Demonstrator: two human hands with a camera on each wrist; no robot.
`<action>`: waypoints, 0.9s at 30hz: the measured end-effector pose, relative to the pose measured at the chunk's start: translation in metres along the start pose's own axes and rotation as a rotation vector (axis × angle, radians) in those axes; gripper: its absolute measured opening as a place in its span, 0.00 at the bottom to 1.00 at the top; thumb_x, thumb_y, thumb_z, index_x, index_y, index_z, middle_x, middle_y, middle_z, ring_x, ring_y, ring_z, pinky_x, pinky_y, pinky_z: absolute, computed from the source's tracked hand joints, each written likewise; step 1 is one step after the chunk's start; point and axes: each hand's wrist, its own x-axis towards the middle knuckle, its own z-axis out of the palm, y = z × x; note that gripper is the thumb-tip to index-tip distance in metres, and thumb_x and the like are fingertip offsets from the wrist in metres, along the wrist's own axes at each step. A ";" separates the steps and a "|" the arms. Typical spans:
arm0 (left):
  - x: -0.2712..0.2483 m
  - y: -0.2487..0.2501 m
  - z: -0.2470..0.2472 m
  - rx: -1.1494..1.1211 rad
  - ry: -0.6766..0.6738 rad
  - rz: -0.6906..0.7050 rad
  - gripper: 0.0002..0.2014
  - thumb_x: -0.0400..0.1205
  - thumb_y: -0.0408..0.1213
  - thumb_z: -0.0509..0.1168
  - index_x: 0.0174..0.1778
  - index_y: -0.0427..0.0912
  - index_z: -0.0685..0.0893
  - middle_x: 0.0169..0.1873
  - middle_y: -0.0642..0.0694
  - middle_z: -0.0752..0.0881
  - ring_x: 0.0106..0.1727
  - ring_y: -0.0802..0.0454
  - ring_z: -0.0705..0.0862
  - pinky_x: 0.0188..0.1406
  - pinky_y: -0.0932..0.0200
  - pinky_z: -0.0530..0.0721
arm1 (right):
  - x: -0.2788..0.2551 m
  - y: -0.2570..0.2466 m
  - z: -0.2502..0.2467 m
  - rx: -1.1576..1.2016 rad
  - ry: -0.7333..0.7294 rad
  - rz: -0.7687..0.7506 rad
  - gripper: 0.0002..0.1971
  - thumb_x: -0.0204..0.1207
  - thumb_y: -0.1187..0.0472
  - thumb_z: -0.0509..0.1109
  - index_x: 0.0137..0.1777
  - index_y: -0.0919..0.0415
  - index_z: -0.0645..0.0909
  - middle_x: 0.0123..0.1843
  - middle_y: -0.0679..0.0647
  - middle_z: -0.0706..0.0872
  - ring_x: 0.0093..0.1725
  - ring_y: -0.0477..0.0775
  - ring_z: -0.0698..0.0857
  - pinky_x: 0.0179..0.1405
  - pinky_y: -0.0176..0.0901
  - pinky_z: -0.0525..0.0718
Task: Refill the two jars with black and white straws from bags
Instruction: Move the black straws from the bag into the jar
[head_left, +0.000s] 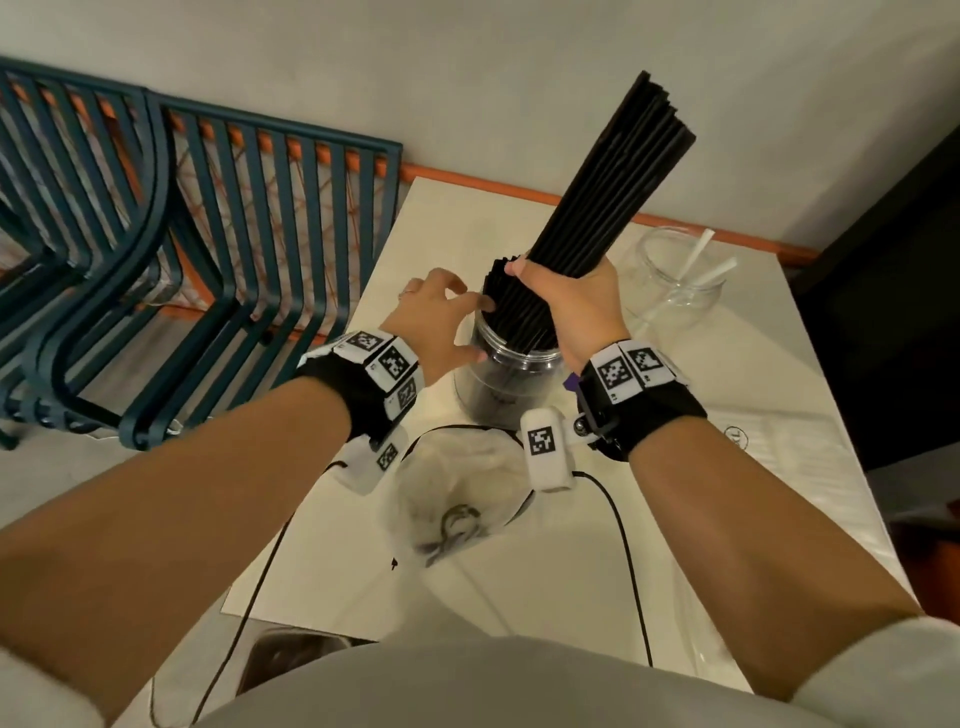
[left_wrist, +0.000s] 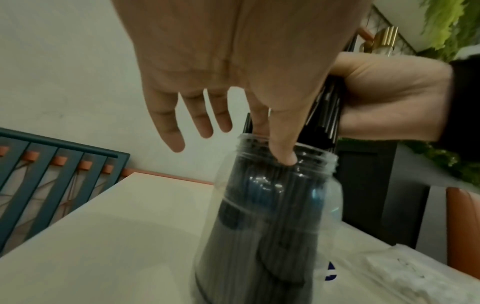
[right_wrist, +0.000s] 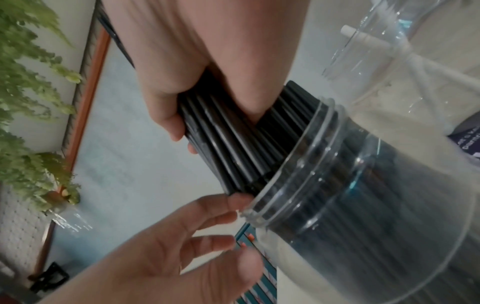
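One big bunch of black straws (head_left: 608, 197) goes into the near jar (head_left: 506, 379).
The right hand (head_left: 579, 301) squeezes the bunch; the left hand (head_left: 436, 317), fingers spread, touches the rim. A hard push could tip the jar.

On the worktop (head_left: 519, 587), the jar (head_left: 506, 384) of straws (head_left: 597, 208) stands centre; a second jar (head_left: 675, 280) sits behind-right, a bag (head_left: 447, 499) in front, chairs (head_left: 156, 260) left.

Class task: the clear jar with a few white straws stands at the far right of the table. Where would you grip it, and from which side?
Grip the clear jar round its wide body, from the near right side; white straws lean out of the open mouth.
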 end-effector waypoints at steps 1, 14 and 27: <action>0.002 0.000 0.000 0.008 -0.032 -0.006 0.26 0.76 0.48 0.69 0.70 0.56 0.74 0.69 0.42 0.68 0.67 0.38 0.69 0.69 0.48 0.66 | 0.002 0.000 -0.001 -0.035 0.006 -0.010 0.18 0.65 0.63 0.81 0.51 0.72 0.83 0.47 0.61 0.90 0.50 0.57 0.90 0.55 0.58 0.87; -0.004 0.004 0.021 -0.291 0.047 -0.088 0.09 0.79 0.42 0.68 0.55 0.50 0.83 0.53 0.45 0.74 0.52 0.46 0.79 0.55 0.59 0.75 | -0.008 0.027 -0.002 -0.397 0.098 -0.218 0.21 0.64 0.55 0.82 0.53 0.60 0.79 0.50 0.54 0.86 0.51 0.48 0.86 0.49 0.36 0.85; -0.014 -0.006 0.015 -0.362 0.047 0.005 0.15 0.80 0.38 0.67 0.63 0.51 0.80 0.60 0.45 0.78 0.56 0.52 0.83 0.57 0.59 0.80 | -0.007 0.044 -0.008 -0.365 0.074 -0.204 0.28 0.58 0.56 0.85 0.54 0.54 0.72 0.58 0.55 0.79 0.57 0.46 0.81 0.58 0.37 0.83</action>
